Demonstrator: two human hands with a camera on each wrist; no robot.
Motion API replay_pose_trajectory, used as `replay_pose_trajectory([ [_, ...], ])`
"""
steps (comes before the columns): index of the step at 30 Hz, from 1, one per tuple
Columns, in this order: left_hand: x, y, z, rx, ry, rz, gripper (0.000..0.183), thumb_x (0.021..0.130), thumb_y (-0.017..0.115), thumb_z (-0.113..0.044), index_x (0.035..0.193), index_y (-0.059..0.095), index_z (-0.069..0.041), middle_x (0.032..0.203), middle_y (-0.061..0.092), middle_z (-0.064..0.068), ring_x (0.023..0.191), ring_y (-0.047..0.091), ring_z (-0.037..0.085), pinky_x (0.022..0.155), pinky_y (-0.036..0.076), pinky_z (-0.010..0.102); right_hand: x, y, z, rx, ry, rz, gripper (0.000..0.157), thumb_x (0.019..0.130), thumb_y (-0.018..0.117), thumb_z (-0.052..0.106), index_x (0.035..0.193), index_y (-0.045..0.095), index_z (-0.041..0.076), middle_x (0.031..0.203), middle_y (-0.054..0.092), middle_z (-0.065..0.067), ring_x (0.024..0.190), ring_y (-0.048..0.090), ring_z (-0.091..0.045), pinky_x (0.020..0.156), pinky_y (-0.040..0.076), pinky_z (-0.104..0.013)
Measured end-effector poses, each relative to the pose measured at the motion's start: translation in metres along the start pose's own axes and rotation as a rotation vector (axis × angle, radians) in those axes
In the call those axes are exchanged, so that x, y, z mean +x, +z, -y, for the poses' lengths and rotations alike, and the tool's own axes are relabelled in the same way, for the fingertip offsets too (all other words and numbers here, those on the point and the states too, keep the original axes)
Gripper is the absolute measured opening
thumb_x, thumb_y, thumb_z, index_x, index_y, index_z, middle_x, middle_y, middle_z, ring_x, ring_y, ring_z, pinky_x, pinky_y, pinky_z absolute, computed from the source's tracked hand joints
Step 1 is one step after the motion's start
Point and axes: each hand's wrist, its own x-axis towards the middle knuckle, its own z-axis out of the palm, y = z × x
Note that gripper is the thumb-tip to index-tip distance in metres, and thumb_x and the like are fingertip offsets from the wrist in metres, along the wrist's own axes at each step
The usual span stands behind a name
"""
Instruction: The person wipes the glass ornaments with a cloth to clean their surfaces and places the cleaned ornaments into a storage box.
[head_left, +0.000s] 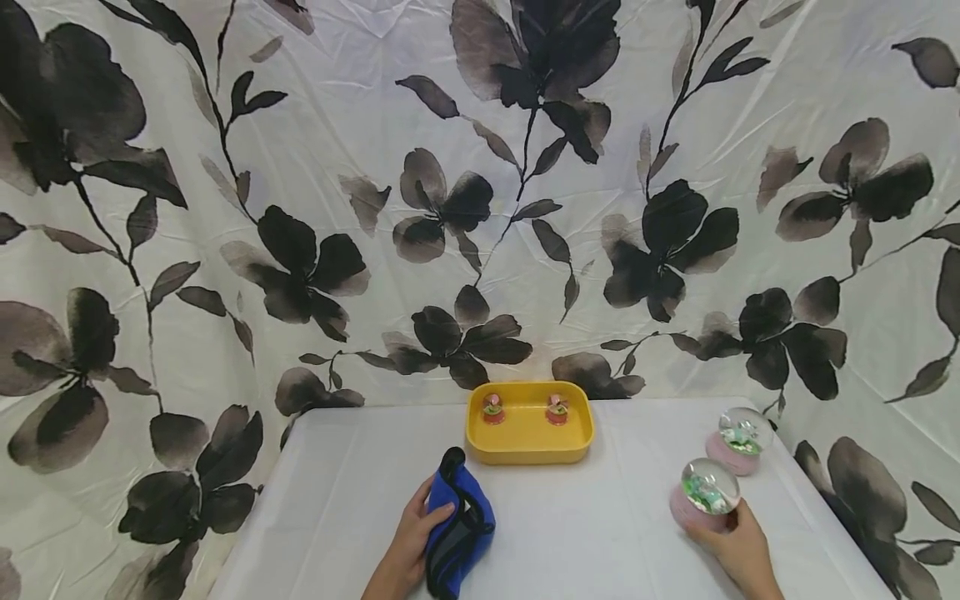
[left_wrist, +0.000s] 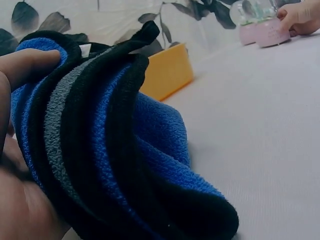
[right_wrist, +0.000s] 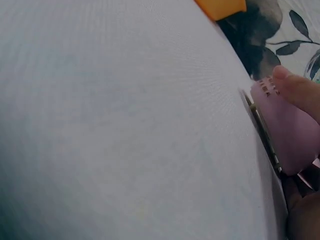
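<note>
A folded blue cloth (head_left: 477,498) with black edging and a grey layer is gripped in my left hand (head_left: 409,535), thumb over its near side. In the left wrist view the cloth (left_wrist: 105,135) shows several stacked layers, partly hiding the yellow tray. On the right, my right hand (head_left: 738,550) holds a snow globe (head_left: 708,487) by its pink base, the clear dome facing up. The right wrist view shows the thumb on that pink base (right_wrist: 290,125), its underside close over the tabletop. A second pink-based snow globe (head_left: 737,442) stands just behind it.
At the table's back middle stands a yellow tray (head_left: 528,456). Two small reddish figurines sit inside, one on the left (head_left: 492,410) and one on the right (head_left: 557,410). A white cloth covers the table (head_left: 585,542); a floral curtain (head_left: 525,250) hangs behind it.
</note>
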Motion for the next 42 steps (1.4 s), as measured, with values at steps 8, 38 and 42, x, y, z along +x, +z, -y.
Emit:
replay_pose_trajectory([
  [8, -0.005, 0.0, -0.001, -0.018, 0.017, -0.013, 0.079, 0.089, 0.069, -0.014, 0.153, 0.023, -0.01, 0.129, 0.055, 0.014, 0.106, 0.061, 0.025, 0.089, 0.05, 0.039, 0.004, -0.002, 0.006, 0.008, -0.05, -0.016, 0.106, 0.075, 0.084, 0.035, 0.146, 0.02, -0.012, 0.141, 0.032, -0.039, 0.129, 0.032, -0.053, 0.105, 0.027, -0.06],
  [38, -0.01, 0.009, 0.004, -0.041, 0.001, 0.027, 0.078, 0.089, 0.069, -0.012, 0.152, 0.024, -0.009, 0.136, 0.05, 0.016, 0.112, 0.059, 0.025, 0.093, 0.048, 0.039, -0.016, 0.012, 0.062, 0.336, -0.06, -0.122, 0.079, 0.076, 0.081, 0.008, 0.142, 0.038, 0.001, 0.139, 0.043, -0.018, 0.107, 0.043, -0.009, 0.077, 0.041, -0.012],
  [42, -0.01, 0.016, 0.004, -0.061, -0.001, 0.044, 0.078, 0.088, 0.069, -0.012, 0.152, 0.024, -0.009, 0.139, 0.048, 0.017, 0.114, 0.058, 0.025, 0.094, 0.047, 0.039, -0.024, 0.015, 0.084, 0.45, -0.129, -0.15, 0.071, 0.078, 0.077, -0.001, 0.138, 0.04, 0.0, 0.13, 0.046, -0.005, 0.106, 0.045, -0.008, 0.078, 0.044, -0.014],
])
